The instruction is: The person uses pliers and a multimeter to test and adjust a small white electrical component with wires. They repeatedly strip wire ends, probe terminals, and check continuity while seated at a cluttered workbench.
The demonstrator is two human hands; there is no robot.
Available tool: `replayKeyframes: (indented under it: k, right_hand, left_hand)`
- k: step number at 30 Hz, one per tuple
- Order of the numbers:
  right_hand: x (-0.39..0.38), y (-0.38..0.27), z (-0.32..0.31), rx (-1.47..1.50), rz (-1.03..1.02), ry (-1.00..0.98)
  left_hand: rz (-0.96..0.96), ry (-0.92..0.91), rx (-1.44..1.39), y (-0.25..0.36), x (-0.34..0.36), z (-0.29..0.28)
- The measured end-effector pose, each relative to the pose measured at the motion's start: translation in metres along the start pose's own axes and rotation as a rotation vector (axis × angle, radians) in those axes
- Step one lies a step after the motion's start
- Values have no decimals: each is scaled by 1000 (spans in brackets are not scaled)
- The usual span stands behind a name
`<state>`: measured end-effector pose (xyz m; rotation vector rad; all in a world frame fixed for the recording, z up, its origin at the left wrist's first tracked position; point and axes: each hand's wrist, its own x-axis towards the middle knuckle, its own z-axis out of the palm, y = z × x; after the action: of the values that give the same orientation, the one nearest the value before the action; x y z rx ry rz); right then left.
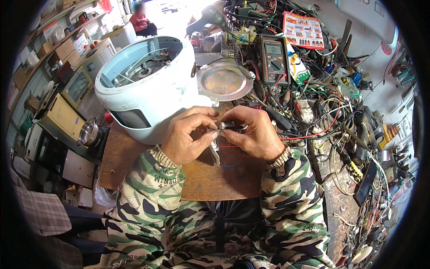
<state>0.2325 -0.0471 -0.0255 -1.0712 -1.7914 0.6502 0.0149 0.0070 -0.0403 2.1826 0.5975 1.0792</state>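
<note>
Close together over the wooden table, my left hand (189,136) and my right hand (254,133) are both closed in a pinch on a small metal fitting (226,125). My fingers hide much of it, so its exact kind cannot be made out. A pale, narrow strip (215,153) hangs below my left fingertips. Thin red and blue wires show beneath the hands. Just beyond my left hand stands a white, rounded appliance body (165,105), open at the top with a round metal pan inside and a dark window in its front.
The brown wooden table (201,184) lies beneath my hands. Behind them is a round metal lid (224,83). At right, a multimeter (274,60) sits among tangled cables, tools and a dark phone (366,184). A steel pot (89,132) stands at left. A person (141,23) sits far back.
</note>
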Motion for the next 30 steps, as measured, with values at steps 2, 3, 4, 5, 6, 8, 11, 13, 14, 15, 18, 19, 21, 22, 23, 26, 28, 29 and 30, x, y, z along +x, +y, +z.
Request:
replayKeyframes:
  k: [2,3,4,5,6,8,11,13,14,15,18,19,21,22,23,26,28,29,30]
  right_hand:
    - [-1,1,-3,-22,5,-5]
    - [-2,2,-5,-20,-1,-3]
    - [-3,3,-6,-18,-7,0]
    - [-4,4,-7,-16,-13,4]
    - [-2,2,-5,0,-10,-4]
    - [3,-3,0,35,-8,-23]
    - [-4,10,-6,-52,-67,11]
    - [-7,11,-11,-119,-74,18]
    - [-8,11,-13,-150,-79,22]
    - [-6,9,-11,-152,-90,17]
    - [-4,4,-8,-191,-101,21]
    - [-4,4,-9,-220,-98,31]
    - [-5,3,-8,-266,-103,52]
    - [-5,2,-7,-281,-113,62]
    - [-4,1,-5,-295,-125,72]
    - [-3,-1,2,-261,-126,106]
    - [-9,6,-2,-300,-115,124]
    - [-12,9,-3,-319,-110,131]
    - [-11,8,-2,-320,-123,135]
  left_hand:
    - [93,31,123,2,2,0]
    - [120,-18,205,-3,4,-4]
    - [105,-53,165,-4,4,-2]
    - [90,-88,125,-3,4,0]
    - [68,-111,100,0,2,-3]
    - [43,-217,167,0,-3,-10]
    - [40,-275,213,-6,3,6]
    - [39,-272,229,-11,4,15]
    - [37,-272,241,-12,5,19]
    - [29,-259,261,-6,3,15]
    - [20,-236,267,0,0,10]
    - [16,-235,263,0,0,11]
    - [6,-232,256,2,2,12]
    - [12,-226,265,1,1,11]
    - [16,-218,276,1,0,9]
    - [14,-200,296,4,-3,4]
    - [25,-222,260,-4,2,14]
    - [28,-232,243,-9,4,18]
    - [19,-231,252,-7,3,16]
